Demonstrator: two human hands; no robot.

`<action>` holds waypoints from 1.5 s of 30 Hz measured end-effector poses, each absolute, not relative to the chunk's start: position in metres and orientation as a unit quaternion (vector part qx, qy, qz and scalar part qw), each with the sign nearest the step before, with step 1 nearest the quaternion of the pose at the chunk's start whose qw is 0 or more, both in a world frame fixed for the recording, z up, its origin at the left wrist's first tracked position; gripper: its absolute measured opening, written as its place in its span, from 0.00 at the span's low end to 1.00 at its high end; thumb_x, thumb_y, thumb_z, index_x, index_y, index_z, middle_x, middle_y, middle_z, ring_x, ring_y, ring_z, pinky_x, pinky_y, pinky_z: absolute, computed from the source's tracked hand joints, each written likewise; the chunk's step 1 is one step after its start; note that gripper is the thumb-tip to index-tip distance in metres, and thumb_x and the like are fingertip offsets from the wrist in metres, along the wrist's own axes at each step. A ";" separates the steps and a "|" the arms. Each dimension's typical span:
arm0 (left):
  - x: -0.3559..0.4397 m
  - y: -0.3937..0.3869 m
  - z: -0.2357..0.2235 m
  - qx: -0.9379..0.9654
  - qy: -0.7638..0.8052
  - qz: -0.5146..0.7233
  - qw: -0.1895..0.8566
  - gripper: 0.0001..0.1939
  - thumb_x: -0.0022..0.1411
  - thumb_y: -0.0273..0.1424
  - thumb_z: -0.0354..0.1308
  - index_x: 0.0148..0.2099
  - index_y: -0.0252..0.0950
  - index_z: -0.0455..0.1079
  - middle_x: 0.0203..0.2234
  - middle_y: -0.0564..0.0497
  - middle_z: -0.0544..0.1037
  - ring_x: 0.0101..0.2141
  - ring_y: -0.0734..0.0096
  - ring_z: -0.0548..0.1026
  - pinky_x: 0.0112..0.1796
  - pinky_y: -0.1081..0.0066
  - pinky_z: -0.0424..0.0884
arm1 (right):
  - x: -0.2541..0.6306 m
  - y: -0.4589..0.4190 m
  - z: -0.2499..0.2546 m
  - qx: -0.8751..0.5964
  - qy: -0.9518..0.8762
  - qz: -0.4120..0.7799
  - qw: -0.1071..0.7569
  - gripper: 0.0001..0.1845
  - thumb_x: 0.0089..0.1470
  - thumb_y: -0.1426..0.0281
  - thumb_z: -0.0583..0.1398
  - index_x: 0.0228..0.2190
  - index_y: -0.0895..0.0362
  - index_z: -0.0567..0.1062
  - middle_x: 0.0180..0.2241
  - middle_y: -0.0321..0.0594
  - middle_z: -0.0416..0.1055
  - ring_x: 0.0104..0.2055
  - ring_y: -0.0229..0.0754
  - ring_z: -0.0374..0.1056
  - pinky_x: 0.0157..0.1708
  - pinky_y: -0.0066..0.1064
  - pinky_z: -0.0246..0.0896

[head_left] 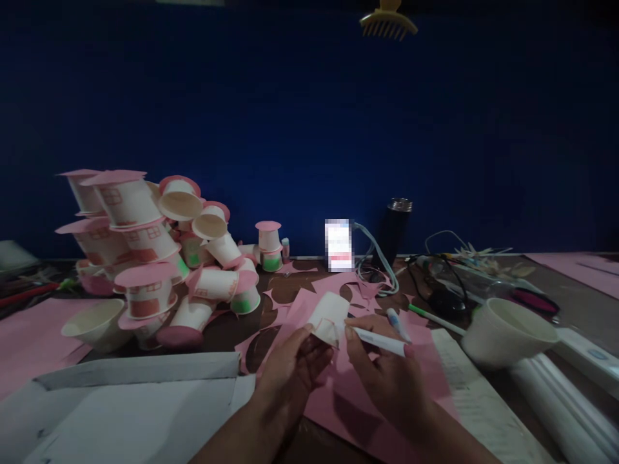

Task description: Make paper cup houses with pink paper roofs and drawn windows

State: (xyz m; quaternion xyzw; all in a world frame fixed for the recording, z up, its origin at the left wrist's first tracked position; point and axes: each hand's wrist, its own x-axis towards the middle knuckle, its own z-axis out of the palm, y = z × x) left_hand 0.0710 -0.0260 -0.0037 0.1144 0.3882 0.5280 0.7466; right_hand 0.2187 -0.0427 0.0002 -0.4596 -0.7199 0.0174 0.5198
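Observation:
My left hand (294, 364) holds a small white paper cup (329, 314) tilted on its side above pink paper. Thin lines are drawn on the cup's side. In my right hand (387, 370) is a white marker (380, 340), gripped between thumb and fingers, its front end at the cup's drawn side. The tip itself is hard to make out. A marker cap or second pen (398, 324) lies just behind the right hand. Under both hands spreads a pink paper sheet (338, 412).
Decorated paper cups with pink discs (145, 241) are piled at left, beside an open white box (145, 406). A lit phone (339, 246), a dark bottle (394, 229) and cables stand at the back. A large white cup (507, 332) is at right, near a printed sheet (476, 386).

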 end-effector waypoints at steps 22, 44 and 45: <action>0.068 -0.022 -0.003 0.103 0.376 0.539 0.747 0.04 0.63 0.23 0.54 0.37 0.29 0.71 0.31 0.43 0.82 0.27 0.71 0.80 0.31 0.75 0.77 | 0.219 -0.044 0.003 -0.472 -0.718 0.021 0.512 0.05 0.59 0.69 0.56 0.35 0.54 0.72 0.30 0.37 0.74 0.33 0.40 0.71 0.35 0.31 0.65; 0.069 -0.028 0.008 0.051 0.366 0.545 0.753 0.09 0.63 0.20 0.53 0.29 0.31 0.68 0.16 0.52 0.74 0.18 0.76 0.75 0.26 0.75 0.77 | 0.226 -0.022 -0.003 -0.485 -0.418 0.442 0.628 0.24 0.54 0.57 0.62 0.49 0.54 0.68 0.42 0.47 0.77 0.41 0.48 0.76 0.36 0.39 0.74; 0.070 -0.029 0.008 0.052 0.361 0.541 0.758 0.09 0.63 0.20 0.53 0.29 0.31 0.68 0.17 0.52 0.75 0.18 0.75 0.75 0.26 0.75 0.77 | 0.225 -0.020 -0.006 -0.476 -0.420 0.460 0.621 0.24 0.54 0.57 0.62 0.49 0.55 0.68 0.41 0.48 0.77 0.39 0.48 0.76 0.34 0.39 0.75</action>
